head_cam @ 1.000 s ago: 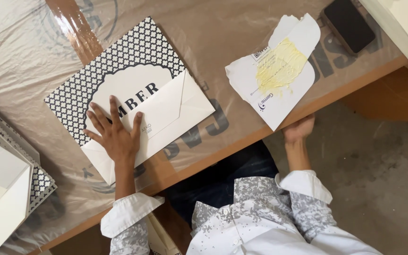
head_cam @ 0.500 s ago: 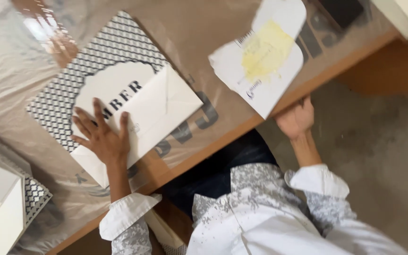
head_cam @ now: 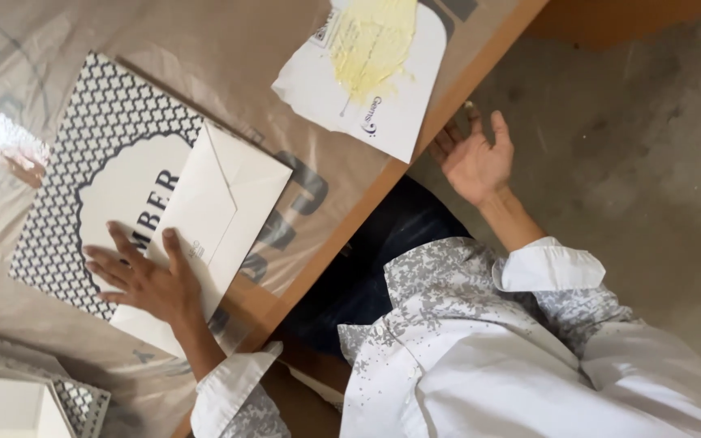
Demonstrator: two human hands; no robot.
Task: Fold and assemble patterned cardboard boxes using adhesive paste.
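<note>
On table (head_cam: 342, 211): one envelope (head_cam: 212, 219), two hands, left hand (head_cam: 144, 280) flat

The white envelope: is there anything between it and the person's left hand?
No. The left hand lies flat, directly on the white envelope, which rests on the patterned card. Nothing visible is between them. The right hand is open, off the table edge, holding nothing.

— Where does the head camera look from?
— From above, steeply down and close, over the table edge (head_cam: 415, 154), the white envelope (head_cam: 221, 203) and floor.
— Level?
— Seemingly tilted; edges run diagonal.
</note>
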